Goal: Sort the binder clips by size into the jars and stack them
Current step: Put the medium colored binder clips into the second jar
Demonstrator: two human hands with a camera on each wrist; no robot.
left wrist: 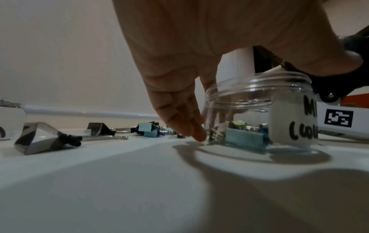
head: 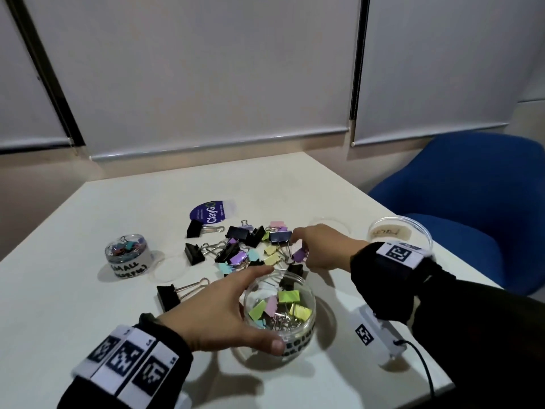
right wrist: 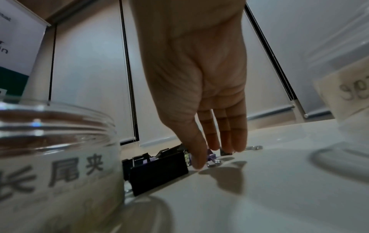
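A mixed pile of black and pastel binder clips (head: pixel 250 249) lies mid-table. My left hand (head: pixel 269 308) holds the open medium jar (head: pixel 306 317), fingers (left wrist: pixel 179 113) on its far side and thumb on the near wall; the jar (left wrist: pixel 259 97) contains several pastel clips. My right hand (head: pixel 300 250) reaches into the pile's right side and pinches a purple clip (head: pixel 299 254) between thumb and fingers; the same clip (right wrist: pixel 211 155) shows on the table at its fingertips. A small jar (head: pixel 126 255) marked SMALL stands at left, and a large labelled jar (head: pixel 398 231) at right.
Two clear lids lie flat, one (head: pixel 169 268) by the small jar, one (head: pixel 330 224) behind my right hand. A ClayGo sachet (head: pixel 211 214) sits behind the pile. A white tagged box (head: pixel 377 335) with a cable is at the front right. A blue chair (head: pixel 460 202) stands beyond the table's right edge.
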